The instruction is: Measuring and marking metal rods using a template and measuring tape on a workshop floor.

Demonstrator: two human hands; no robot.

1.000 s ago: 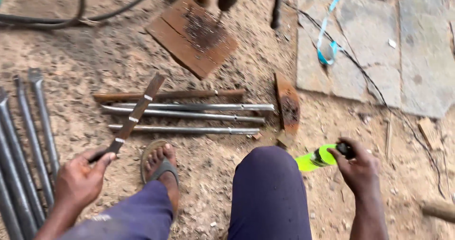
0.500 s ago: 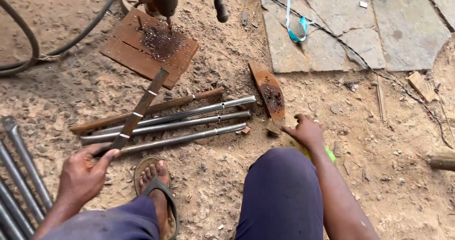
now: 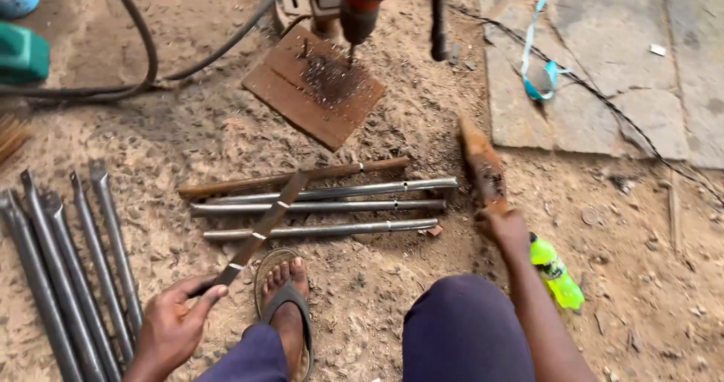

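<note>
My left hand grips the near end of a flat rusty metal strip that slants up across several metal rods lying side by side on the sandy ground. My right hand reaches forward and touches the near end of a rusty wooden block lying to the right of the rods. A green plastic bottle lies on the ground beside my right forearm. My foot in a sandal rests just below the rods.
A drill stands over a rusty plate strewn with metal shavings. More pipes with flattened ends lie at the left. A black cable curves at top left. Concrete slabs and a blue strap lie at top right.
My right hand put the green bottle down on the ground and moved forward to the rusty block. The left hand keeps hold of the strip. The view shifted left.
</note>
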